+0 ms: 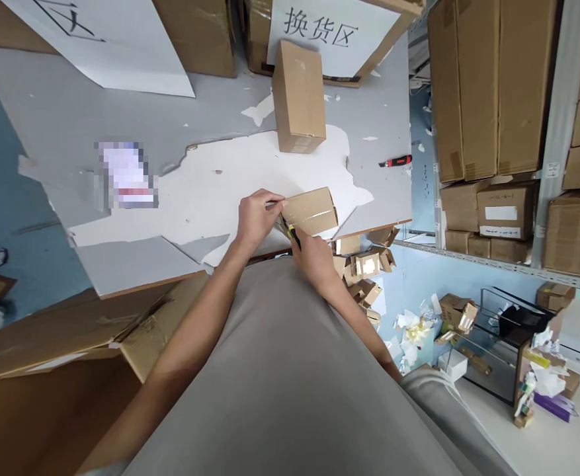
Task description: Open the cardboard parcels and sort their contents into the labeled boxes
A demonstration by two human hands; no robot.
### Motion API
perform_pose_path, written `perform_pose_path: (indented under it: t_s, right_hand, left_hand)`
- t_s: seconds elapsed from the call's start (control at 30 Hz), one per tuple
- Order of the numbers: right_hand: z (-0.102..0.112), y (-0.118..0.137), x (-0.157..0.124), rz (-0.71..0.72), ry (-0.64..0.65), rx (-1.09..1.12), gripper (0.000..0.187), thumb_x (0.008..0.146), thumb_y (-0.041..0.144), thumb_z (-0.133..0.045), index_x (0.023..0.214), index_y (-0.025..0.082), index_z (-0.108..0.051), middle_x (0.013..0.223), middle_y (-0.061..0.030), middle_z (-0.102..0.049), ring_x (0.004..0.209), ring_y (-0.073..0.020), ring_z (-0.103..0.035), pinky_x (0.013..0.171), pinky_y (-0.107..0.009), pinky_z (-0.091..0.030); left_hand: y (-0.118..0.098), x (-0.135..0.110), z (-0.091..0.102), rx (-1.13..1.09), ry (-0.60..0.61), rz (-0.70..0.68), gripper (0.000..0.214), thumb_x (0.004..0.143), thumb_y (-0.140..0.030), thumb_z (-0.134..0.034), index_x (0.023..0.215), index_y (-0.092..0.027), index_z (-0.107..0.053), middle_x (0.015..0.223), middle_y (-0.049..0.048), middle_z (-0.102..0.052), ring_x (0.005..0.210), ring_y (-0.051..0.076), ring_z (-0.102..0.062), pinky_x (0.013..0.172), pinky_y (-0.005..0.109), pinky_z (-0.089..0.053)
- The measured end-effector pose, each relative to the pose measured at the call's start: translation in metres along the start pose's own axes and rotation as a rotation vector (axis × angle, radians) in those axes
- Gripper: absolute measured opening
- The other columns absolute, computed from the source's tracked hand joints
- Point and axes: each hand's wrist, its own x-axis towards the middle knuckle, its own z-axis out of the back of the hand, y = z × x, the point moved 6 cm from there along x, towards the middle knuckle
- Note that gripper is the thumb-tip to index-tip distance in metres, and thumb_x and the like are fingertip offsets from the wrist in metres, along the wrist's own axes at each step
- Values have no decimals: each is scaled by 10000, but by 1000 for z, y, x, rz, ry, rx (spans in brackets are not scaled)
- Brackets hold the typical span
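Head view: near the tabletop's (210, 119) front edge, the left hand (258, 217) pinches one end of a small cardboard box (314, 207); the right hand (315, 258) grips a yellow-black utility knife (292, 233), its tip obscured. Beyond stands another carton (305, 92); a red box cutter (399, 161) lies by the right edge, a pixelated item (127, 173) leftward.

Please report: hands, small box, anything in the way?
Right hand: holding yellow-black cutter at left end of small box. Left hand: at same end. Second box: beyond, not blocking.

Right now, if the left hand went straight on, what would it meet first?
Most likely the near box; the left hand seems to touch its end, though depth is unclear.
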Motion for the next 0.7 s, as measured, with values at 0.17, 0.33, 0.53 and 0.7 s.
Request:
perform_pose_path:
  t_s: [0.17,0.33,0.53,0.7]
  right_hand:
    - [-15,-6,-9,9,23,-19,336,1198,302,-527,1421,220,-764,1132,-185,-884,942,-327,-851,839,-385,-617]
    - [-6,-28,-27,29,-35,131,374,1193,346,-533,1500,291,-740,1101,-130,-890,946,-353,-844,880,-403,-604]
    - [23,-94,-16,-22,-330,364,415,1206,368,-435,1460,232,-733,1263,-158,-860,1080,-344,-822,921,-370,-571]
    - [19,-138,12,-1,-354,383,382,1182,326,-435,1362,204,-749,1252,-164,-833,1124,-322,-792,953,-359,-565]
  left_hand:
    - [1,3,2,42,-31,-12,184,980,-336,-795,1065,-226,-916,1137,68,-877,1056,276,-827,1055,440,-702]
    - [2,-8,3,32,-49,0,251,1018,-409,-783,1128,-217,-902,1199,86,-869,1144,284,-819,1093,446,-682]
    - [8,-38,-9,-49,-123,25,579,1068,-633,-732,1470,-218,-773,1530,150,-756,1427,309,-728,1235,461,-602]
    - [9,-52,-32,14,-173,30,818,1063,-728,-719,1721,-272,-553,1734,187,-591,1600,344,-601,1341,500,-497]
